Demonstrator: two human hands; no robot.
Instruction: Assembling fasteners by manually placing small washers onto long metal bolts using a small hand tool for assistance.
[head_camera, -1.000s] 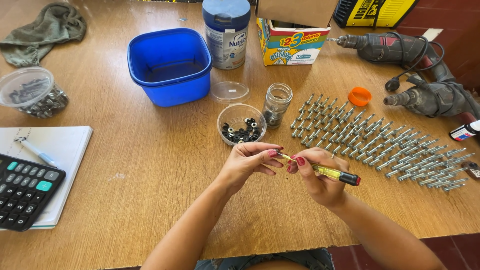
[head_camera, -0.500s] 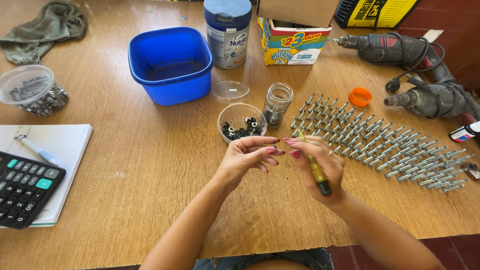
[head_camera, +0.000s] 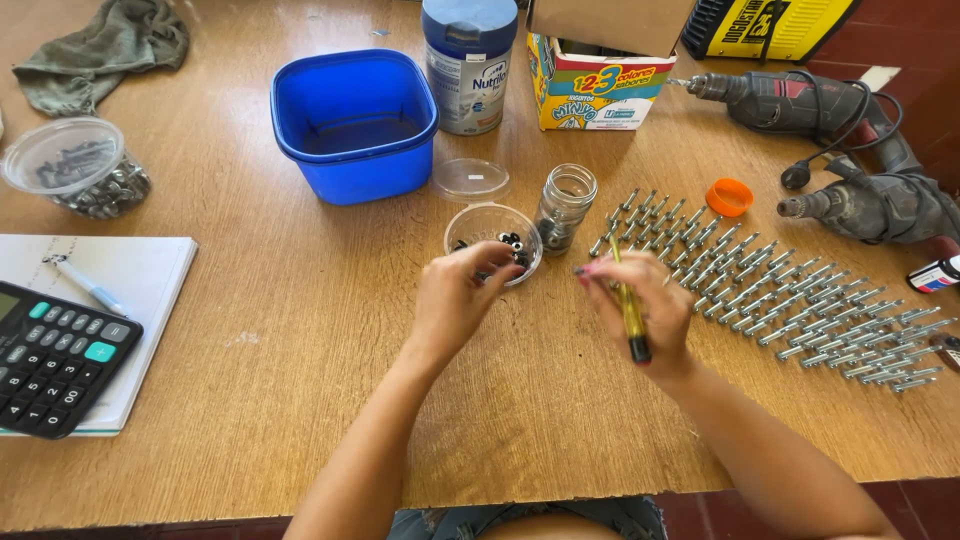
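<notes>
My right hand (head_camera: 640, 305) grips a yellow-handled screwdriver (head_camera: 630, 315) with a black end, its shaft pointing up and away from me. My left hand (head_camera: 455, 300) has its fingertips at the near rim of a small clear cup (head_camera: 492, 240) holding dark small parts; whether the fingers pinch one is hidden. A small glass jar (head_camera: 563, 207) stands just right of the cup. Rows of several metal bolts (head_camera: 780, 290) lie on the wooden table (head_camera: 280, 330) to the right of my right hand.
A blue tub (head_camera: 353, 125), a tin can (head_camera: 468, 65) and a colourful carton (head_camera: 600, 85) stand at the back. Two power drills (head_camera: 850, 150) and an orange cap (head_camera: 729, 197) lie far right. At left sit a calculator (head_camera: 55, 370), a notebook with pen (head_camera: 120, 290), a clear bowl (head_camera: 75, 165) and a rag (head_camera: 105, 50).
Both hands have moved away from me toward the clear cup. The screwdriver has swung from lying sideways to pointing up, and my left fingertips now reach the cup's rim.
</notes>
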